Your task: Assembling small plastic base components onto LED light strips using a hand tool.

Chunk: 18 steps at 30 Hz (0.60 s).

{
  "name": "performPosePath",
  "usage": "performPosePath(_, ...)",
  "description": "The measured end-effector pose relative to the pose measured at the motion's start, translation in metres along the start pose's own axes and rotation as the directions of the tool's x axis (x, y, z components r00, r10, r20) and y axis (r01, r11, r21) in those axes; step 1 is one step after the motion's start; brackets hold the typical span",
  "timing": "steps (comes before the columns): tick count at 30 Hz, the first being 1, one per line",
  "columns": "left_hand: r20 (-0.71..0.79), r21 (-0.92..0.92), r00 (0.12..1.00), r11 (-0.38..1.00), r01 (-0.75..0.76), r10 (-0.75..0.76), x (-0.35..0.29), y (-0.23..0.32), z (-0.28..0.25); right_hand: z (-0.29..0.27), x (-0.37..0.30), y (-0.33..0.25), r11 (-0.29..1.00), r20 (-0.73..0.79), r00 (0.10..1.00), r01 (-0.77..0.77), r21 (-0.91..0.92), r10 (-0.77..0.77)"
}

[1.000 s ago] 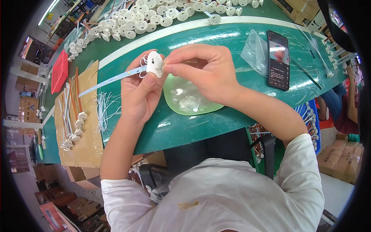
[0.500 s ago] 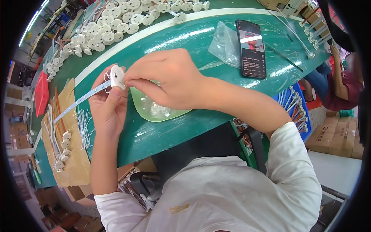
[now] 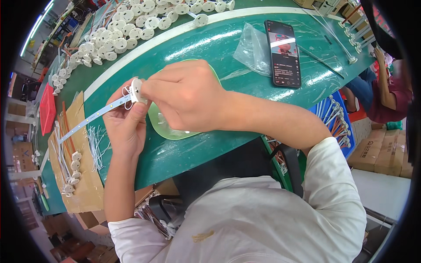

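Observation:
My left hand (image 3: pixel 128 127) is closed around the end of a narrow LED strip (image 3: pixel 95 115), where a white round end cap (image 3: pixel 137 90) is fitted. Thin white wire loops stick out beside the cap. The strip slants down to the left over the cardboard. Against the right side of the cap, my right hand (image 3: pixel 188 98) is closed in a pinch, fingertips at its face. Whatever lies between those fingertips is hidden. Behind and below the right hand is a light green tray (image 3: pixel 156 124) with small clear pieces in it, partly covered by the hand.
Many white-capped strips (image 3: pixel 120 44) are piled at the far left. A cardboard sheet (image 3: pixel 90 193) carries more strips, with white wires (image 3: pixel 95 149) beside it. A phone (image 3: pixel 284 55) and plastic bag (image 3: pixel 254 50) lie far right. A blue crate (image 3: pixel 351 147) stands right; another person sits beyond.
My right hand has turned, its knuckles rolling downward and its fingers curling closer against the cap. The cap has tilted slightly and sits a little lower in my left hand.

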<state>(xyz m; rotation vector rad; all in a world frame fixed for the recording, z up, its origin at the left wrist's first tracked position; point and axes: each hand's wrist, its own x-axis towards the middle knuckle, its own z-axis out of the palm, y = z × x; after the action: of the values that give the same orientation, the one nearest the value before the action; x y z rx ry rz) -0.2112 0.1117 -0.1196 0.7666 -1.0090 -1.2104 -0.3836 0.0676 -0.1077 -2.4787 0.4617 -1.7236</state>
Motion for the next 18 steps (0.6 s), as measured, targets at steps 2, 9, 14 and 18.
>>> performPosePath(2,-0.011,-0.031,1.000,0.999,0.009,-0.009,-0.002,0.000,-0.001,0.001,0.001,-0.002,1.000,-0.016,1.000,0.014,0.015,-0.014)
performPosePath(9,0.069,-0.086,0.997,0.996,-0.028,0.034,0.001,-0.004,0.000,-0.001,0.001,-0.004,0.999,-0.050,0.999,-0.003,0.032,0.004)
performPosePath(14,0.079,-0.124,0.996,0.992,-0.022,0.032,0.000,-0.006,-0.001,0.000,0.001,-0.001,1.000,0.004,1.000,-0.015,0.022,0.015)
performPosePath(18,0.094,-0.101,0.994,0.994,-0.047,0.057,-0.001,-0.005,0.000,-0.001,0.001,-0.008,0.999,0.024,0.999,-0.042,-0.035,0.043)
